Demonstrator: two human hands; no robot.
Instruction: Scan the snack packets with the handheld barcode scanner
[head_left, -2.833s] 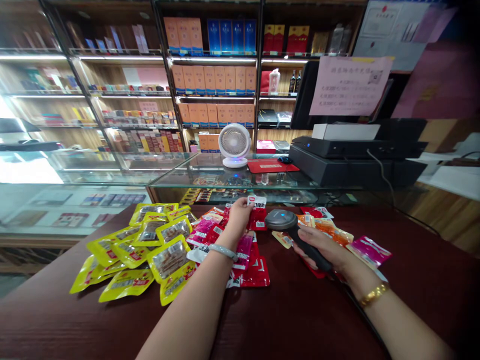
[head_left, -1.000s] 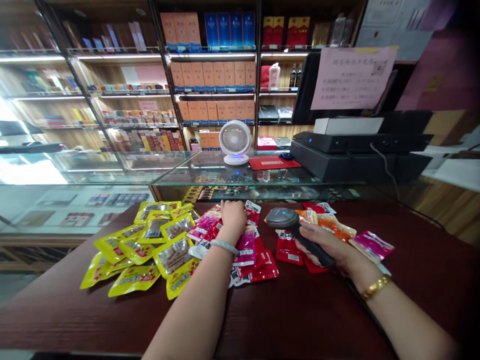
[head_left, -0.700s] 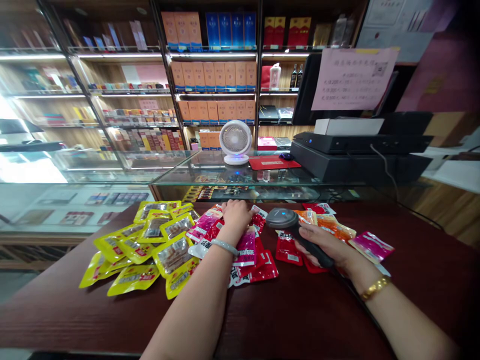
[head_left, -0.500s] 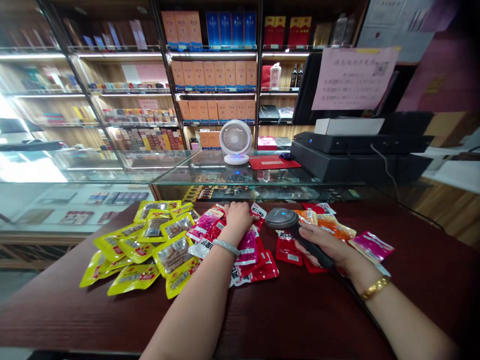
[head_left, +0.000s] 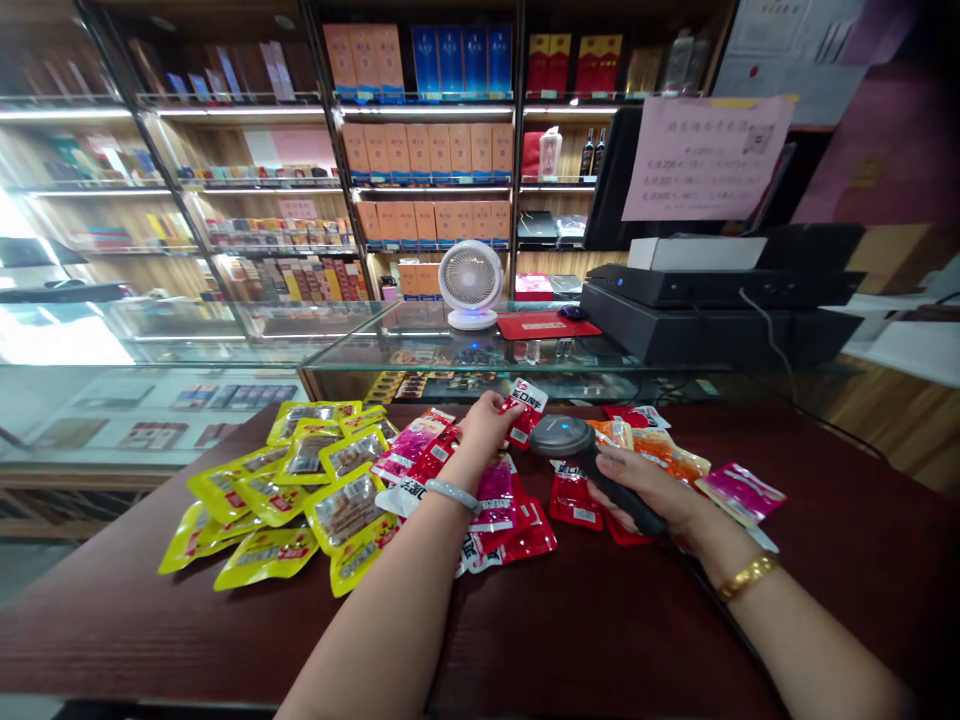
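My left hand (head_left: 486, 424) pinches a red-and-white snack packet (head_left: 527, 408), held tilted up above the pile. Close to its right, my right hand (head_left: 651, 487) grips the handle of a dark barcode scanner (head_left: 615, 480), whose head points left toward that packet. Below my left wrist lie red packets (head_left: 531, 537) and a magenta packet (head_left: 496, 495). Yellow snack packets (head_left: 349, 510) are heaped to the left. Under and beyond the scanner rest another red packet (head_left: 576, 505), orange packets (head_left: 664, 452) and a magenta packet (head_left: 746, 493).
The dark wooden table (head_left: 570, 640) meets a glass display counter (head_left: 352, 345). On the glass stand a white fan (head_left: 471, 280), a red mat (head_left: 536, 326) and a black cash drawer (head_left: 720, 325). The scanner's cable runs below my right forearm. Stocked shelves line the back.
My left hand has lifted the red-and-white packet from the pile and turned it upright beside the scanner head. The right hand and scanner have hardly moved.
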